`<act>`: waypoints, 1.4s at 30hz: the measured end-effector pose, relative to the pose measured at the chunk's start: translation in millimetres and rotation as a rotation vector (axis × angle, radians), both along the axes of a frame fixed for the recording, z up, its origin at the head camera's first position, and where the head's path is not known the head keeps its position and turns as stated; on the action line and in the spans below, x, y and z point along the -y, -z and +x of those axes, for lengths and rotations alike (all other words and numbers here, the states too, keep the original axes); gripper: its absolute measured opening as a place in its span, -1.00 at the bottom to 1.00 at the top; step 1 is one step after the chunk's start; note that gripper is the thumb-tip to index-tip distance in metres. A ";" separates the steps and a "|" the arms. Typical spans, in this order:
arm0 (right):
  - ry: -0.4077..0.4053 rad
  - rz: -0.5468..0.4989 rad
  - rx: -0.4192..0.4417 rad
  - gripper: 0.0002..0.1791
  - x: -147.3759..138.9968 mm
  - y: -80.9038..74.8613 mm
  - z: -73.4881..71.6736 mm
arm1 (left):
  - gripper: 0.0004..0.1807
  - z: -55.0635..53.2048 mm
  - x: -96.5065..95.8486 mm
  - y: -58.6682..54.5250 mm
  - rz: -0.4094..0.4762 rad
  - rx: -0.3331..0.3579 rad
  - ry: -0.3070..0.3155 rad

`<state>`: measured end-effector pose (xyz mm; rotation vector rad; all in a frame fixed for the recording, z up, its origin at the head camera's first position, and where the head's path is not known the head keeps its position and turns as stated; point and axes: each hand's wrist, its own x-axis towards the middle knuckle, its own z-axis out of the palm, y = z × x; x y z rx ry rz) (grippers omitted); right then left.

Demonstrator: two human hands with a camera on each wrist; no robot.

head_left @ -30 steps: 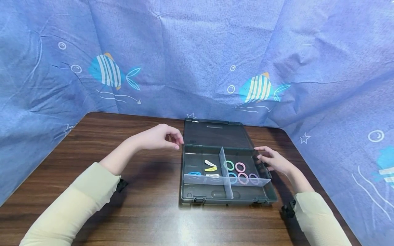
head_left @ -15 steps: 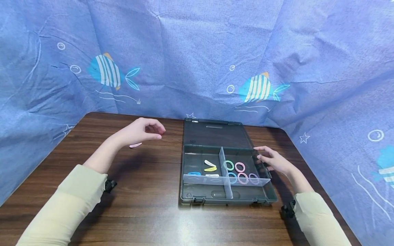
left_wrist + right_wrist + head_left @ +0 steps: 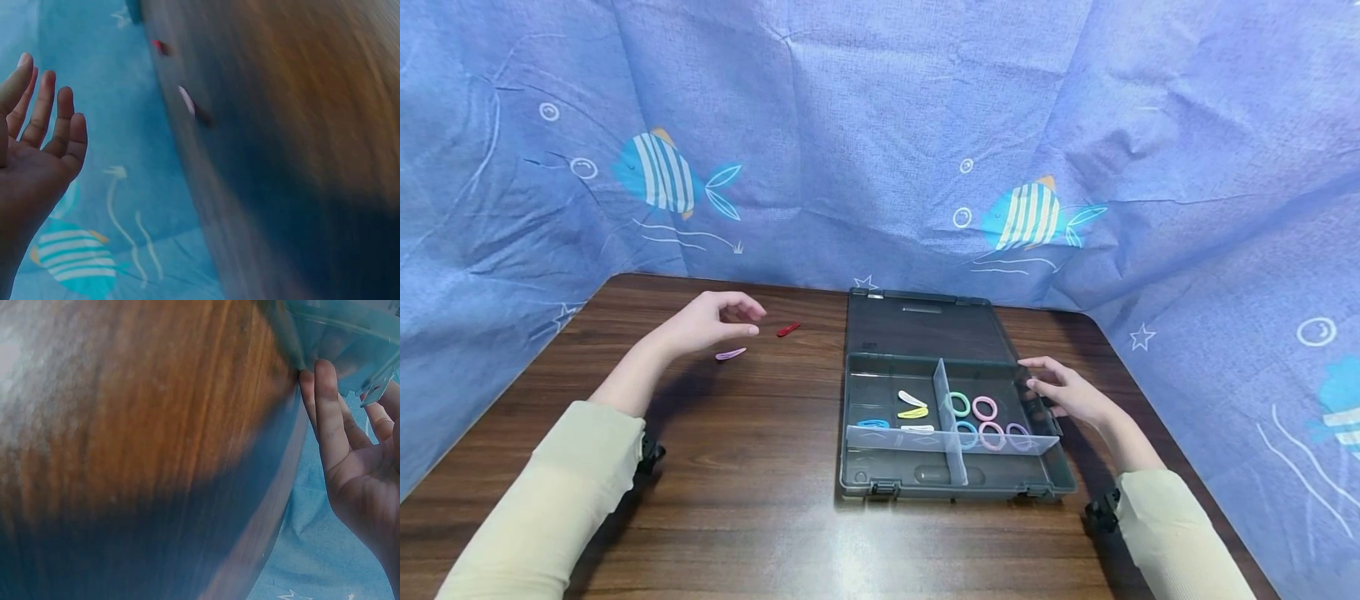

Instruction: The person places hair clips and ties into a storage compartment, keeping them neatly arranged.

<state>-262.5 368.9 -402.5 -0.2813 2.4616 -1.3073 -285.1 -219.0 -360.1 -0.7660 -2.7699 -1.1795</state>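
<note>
My left hand hovers over the table's back left with nothing in it, its fingers loosely bent. Below it lies a pale pink hair clip; a red hair clip is just right of its fingertips. In the left wrist view both the pink clip and the red clip look blurred. At the right wall of a grey see-through divided box, my right hand rests with fingers against the side. The right wrist view shows these fingers nearly straight and touching the box.
The box's lid lies folded back. One back compartment holds white, yellow and blue hair clips; the other holds several ring-shaped hair ties. Clear dividers cross the box. A blue fish-print cloth hangs behind the table.
My left hand has moved left, away from the box. The pink clip and then the red clip have come into view from behind it. The right hand has stayed at the box.
</note>
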 end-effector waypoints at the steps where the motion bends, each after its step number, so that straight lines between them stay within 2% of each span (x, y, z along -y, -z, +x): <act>1: 0.000 0.001 -0.001 -0.42 -0.1 0.0 0.0 | -0.72 -1.0 2.5 2.4 -0.002 0.004 -0.008; 12: -0.006 -0.009 0.002 -0.44 -0.8 0.3 -0.9 | -0.71 -12.1 21.0 26.5 -0.014 0.084 -0.036; 17: -0.005 -0.030 0.008 -0.43 -0.9 1.1 -1.0 | -0.71 -18.2 26.4 33.2 -0.062 0.102 -0.047; 23: 0.001 -0.036 0.012 -0.44 -0.3 1.3 -1.4 | -0.76 -23.8 35.2 42.1 -0.105 0.119 -0.025; 27: 0.000 -0.031 0.011 -0.43 0.1 0.7 -1.3 | -0.79 -25.3 39.1 45.7 -0.134 0.136 -0.029; 34: -0.001 -0.025 0.013 -0.43 0.0 -0.2 -1.1 | -0.79 -27.0 39.6 48.0 -0.147 0.218 -0.018; 42: -0.004 -0.018 0.012 -0.43 -0.9 0.0 -1.3 | -0.78 -29.7 37.6 50.1 -0.173 0.229 -0.025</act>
